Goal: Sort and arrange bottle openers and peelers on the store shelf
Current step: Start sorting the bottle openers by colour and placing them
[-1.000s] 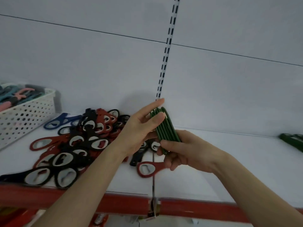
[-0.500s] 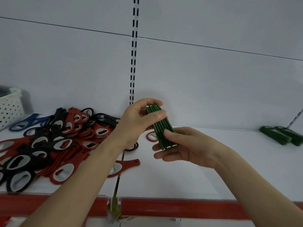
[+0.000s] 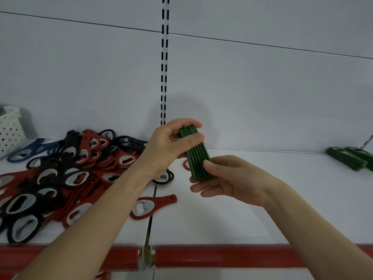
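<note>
**Green opener stack held in both hands above shelf**

The stack of green bottle openers (image 3: 196,156) is held edge-on and clear of the white shelf (image 3: 242,209), near the slotted upright (image 3: 164,67). The left hand (image 3: 169,146) curls round its upper end, fingers over the top and thumb across the near face. The right hand (image 3: 232,178) grips the lower end, thumb on top and fingers beneath.

A mixed pile of red and black openers (image 3: 66,174) lies at left, with a single red opener (image 3: 153,205) beside it. More green openers (image 3: 349,156) lie far right. A white perforated basket (image 3: 10,128) stands at the left edge.
</note>
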Action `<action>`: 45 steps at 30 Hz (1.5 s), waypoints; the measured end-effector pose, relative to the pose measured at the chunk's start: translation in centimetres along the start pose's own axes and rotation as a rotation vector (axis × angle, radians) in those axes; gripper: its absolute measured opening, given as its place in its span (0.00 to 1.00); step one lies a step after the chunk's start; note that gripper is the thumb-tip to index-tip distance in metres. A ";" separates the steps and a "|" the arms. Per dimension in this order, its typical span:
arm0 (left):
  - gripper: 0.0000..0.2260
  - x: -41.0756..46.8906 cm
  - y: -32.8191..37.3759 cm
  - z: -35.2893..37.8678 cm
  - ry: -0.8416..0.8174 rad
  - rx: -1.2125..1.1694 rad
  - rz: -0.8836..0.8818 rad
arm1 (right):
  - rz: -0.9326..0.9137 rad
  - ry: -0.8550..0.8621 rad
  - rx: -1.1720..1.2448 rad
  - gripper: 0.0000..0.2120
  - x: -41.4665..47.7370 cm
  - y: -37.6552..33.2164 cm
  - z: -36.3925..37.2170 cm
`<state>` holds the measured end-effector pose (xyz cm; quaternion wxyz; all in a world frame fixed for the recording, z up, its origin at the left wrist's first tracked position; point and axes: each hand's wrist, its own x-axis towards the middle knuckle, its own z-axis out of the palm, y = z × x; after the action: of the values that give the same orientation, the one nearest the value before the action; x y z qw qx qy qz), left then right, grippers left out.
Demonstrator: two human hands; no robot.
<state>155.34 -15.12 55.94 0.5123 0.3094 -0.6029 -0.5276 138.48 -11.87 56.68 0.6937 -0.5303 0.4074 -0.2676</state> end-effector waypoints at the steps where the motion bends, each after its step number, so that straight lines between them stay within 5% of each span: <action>1: 0.07 0.0 -0.1 -0.1 0.010 -0.006 0.001 | -0.005 0.021 -0.065 0.22 0.2 0.0 0.3; 10: 0.10 -0.4 -0.5 -1.2 -0.013 0.005 -0.006 | -0.086 0.197 -0.391 0.12 1.0 0.4 2.1; 19: 0.12 -0.3 -1.1 -1.5 -0.144 0.025 -0.014 | -0.103 0.238 -0.349 0.05 0.7 0.9 3.1; 27: 0.04 0.1 -2.0 -0.2 -0.185 0.011 -0.056 | -0.107 0.311 -0.251 0.12 -0.9 1.8 2.4; 32: 0.03 0.7 -2.2 2.1 -0.270 -0.031 -0.030 | -0.175 0.480 -0.201 0.03 -1.9 2.6 2.2; 41: 0.09 3.3 -3.6 8.4 -0.456 0.182 -0.026 | -0.101 0.659 -0.290 0.03 -6.7 3.2 -2.7; 45: 0.17 5.7 -4.9 12.2 -0.400 0.303 -0.032 | 0.000 0.778 -0.297 0.03 -9.4 3.7 -8.4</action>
<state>141.37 -17.71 53.90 0.3222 0.2815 -0.7596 -0.4898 126.17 -7.58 54.90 0.4042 -0.4837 0.6734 -0.3863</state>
